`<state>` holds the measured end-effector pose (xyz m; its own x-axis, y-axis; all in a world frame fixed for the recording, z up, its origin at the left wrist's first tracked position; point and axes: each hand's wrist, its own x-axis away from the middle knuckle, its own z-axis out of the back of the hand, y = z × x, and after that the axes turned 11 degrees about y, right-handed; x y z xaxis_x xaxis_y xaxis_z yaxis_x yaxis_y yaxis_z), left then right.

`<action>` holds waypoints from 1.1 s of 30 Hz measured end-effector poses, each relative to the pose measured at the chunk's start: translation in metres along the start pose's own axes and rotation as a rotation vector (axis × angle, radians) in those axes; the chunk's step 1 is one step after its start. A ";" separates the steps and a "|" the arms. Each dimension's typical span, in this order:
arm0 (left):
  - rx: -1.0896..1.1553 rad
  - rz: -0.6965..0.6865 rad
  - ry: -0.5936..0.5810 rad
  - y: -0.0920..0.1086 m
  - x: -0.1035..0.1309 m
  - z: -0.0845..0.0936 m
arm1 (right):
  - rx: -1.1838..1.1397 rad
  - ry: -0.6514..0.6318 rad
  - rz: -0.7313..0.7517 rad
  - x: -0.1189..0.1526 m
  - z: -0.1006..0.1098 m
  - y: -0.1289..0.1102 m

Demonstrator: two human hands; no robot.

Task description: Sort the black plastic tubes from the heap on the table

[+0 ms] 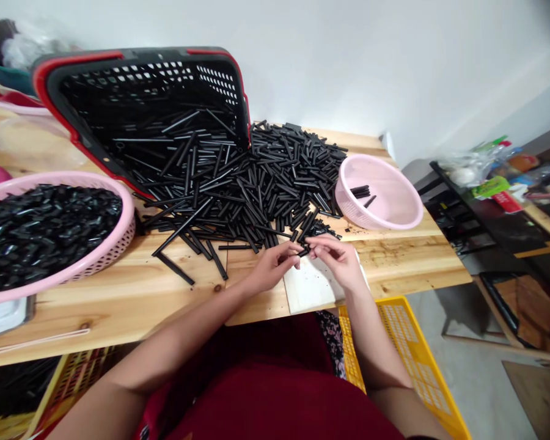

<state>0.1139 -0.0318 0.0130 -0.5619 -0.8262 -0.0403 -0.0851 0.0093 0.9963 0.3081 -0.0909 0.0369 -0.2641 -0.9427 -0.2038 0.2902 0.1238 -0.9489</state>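
My left hand [277, 264] and my right hand [334, 255] are close together over a white board [311, 290] at the front of the wooden table. A short black piece [304, 252] is pinched between the fingertips of my left hand. The fingers of my right hand are pressed together at its other side; what they hold is too small to make out. Just beyond my hands lies a big heap of black tubes [256, 189], spilling from a tipped black basket with a red rim [244, 91].
A pink basin [406, 198] with a few black tubes stands right of the heap. At the left, a pink basket [129, 214] is full of short black pieces. A yellow crate [421, 360] sits below the table edge. Shelves with bagged items are at the far right.
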 end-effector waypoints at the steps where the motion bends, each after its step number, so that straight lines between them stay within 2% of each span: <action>1: -0.003 0.020 0.017 0.000 -0.001 0.000 | 0.027 0.078 -0.011 -0.005 0.005 0.008; 3: -0.001 0.053 0.049 -0.001 -0.002 0.001 | 0.177 0.267 0.012 -0.014 0.017 0.024; 5: 0.006 0.065 0.070 -0.002 -0.003 0.002 | 0.409 0.355 0.091 -0.022 0.028 0.040; 8: 0.024 0.071 0.097 -0.002 -0.005 0.002 | 0.629 0.281 0.186 -0.028 0.033 0.055; 17: 0.104 0.126 0.097 -0.005 -0.006 0.002 | 0.721 0.155 0.213 -0.039 0.018 0.055; 22: 0.165 0.171 0.084 -0.005 -0.005 0.001 | 0.617 0.178 0.110 -0.037 0.018 0.055; 28: 0.202 0.164 0.087 -0.006 -0.007 0.001 | 0.094 0.213 -0.161 -0.021 0.004 0.033; 33: 0.188 0.164 0.105 -0.002 -0.006 0.001 | 0.006 0.219 -0.132 -0.009 -0.008 0.011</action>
<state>0.1166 -0.0263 0.0110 -0.4929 -0.8590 0.1386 -0.1566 0.2443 0.9570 0.3068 -0.0786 0.0265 -0.4931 -0.8607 -0.1267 0.2458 0.0019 -0.9693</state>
